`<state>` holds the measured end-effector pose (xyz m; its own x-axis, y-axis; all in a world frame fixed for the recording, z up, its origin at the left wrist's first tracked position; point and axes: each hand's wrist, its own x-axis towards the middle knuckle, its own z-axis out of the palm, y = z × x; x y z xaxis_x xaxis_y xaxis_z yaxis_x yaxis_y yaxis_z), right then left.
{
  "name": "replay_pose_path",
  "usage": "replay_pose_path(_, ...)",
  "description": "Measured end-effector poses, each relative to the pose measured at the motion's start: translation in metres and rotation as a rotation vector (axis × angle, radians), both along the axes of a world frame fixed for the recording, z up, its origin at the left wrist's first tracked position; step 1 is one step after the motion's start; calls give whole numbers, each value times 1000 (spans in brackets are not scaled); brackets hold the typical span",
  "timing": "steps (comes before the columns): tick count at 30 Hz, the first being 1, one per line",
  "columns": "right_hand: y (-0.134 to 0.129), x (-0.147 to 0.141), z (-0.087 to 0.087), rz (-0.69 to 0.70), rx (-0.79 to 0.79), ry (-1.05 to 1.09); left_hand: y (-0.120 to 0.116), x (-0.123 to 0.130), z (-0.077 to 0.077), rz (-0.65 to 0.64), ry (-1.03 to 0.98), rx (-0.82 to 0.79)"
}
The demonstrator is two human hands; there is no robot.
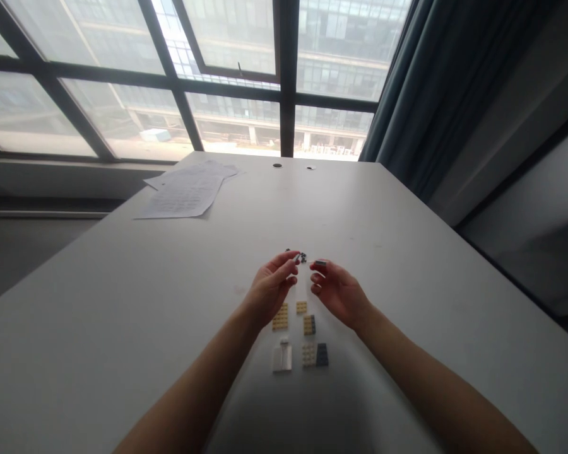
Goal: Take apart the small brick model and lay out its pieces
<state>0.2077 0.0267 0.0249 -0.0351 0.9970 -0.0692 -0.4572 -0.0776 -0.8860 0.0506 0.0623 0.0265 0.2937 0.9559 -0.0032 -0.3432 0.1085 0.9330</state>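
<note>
While both hands are raised over the middle of the white table [99,302], I watch them from my end, fingertips turned toward each other with a narrow gap between. The left hand [271,284] pinches a small pale grey piece [296,257] between thumb and forefinger; its other fingers are curled. The right hand [339,291] has a small dark grey piece [320,262] at its fingertips, held in a narrow grip, the other fingers loosely bent. I see the two pieces close together but apart.

Just beyond the fingertips, I can make out a cluster of tiny dark parts [303,258] on the tabletop, too small to tell in shape. On the near side of the hands I have a larger tan studded plate [280,318] at left, partly under the left wrist, a smaller tan plate [301,307] to its right, and a tan and dark grey block [308,325] just nearer. Nearest to me lie a whitish part [282,357] on the left, then a cream studded piece [308,354] beside a dark grey block [322,354]. Printed sheets [184,195] overlap at the far left.
</note>
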Motion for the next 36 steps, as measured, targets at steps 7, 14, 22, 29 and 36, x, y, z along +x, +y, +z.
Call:
replay_pose_path(7,-42,46,-8,16,311,-971,-25,13,7,-121,888,682)
replay_pose_path(14,-70,55,-27,87,418,-1325,-47,31,-7,-333,1279,882)
replay_pose_path(22,-69,50,-35,44,431,-1376,-48,29,-6,-380,1345,832)
replay_pose_path(29,-68,47,-33,39,427,-1395,-45,23,-8,-355,1347,814)
replay_pose_path(36,-65,47,-35,38,437,-1392,-43,24,-9,-340,1340,816)
